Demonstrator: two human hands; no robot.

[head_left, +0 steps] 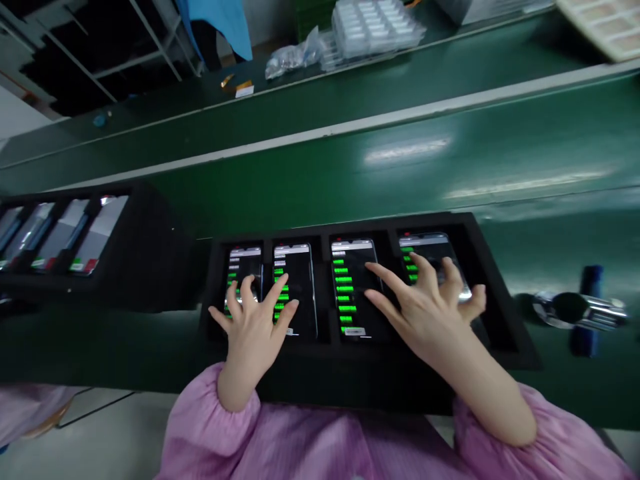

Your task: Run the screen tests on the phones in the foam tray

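Several smartphones lie face up in the slots of a black tray (323, 333) before me, their dark screens lit with green text rows. My left hand (253, 327) is spread over the leftmost smartphone (245, 257) and the second smartphone (300, 313), fingers apart. Over the two on the right, my right hand (430, 303) is spread too. Its thumb and forefinger reach the third smartphone (350, 267), and the other fingers hover over or touch the rightmost smartphone (435, 243). Neither hand grips anything. Exact fingertip contact is hard to tell.
On the left stands a black foam box (150, 253) with several phones in its slots. A shiny metal object (580, 310) with a dark blue part lies at right on the green bench (320, 180). Clear plastic trays (375, 30) and plastic bags (293, 60) sit on the far ledge.
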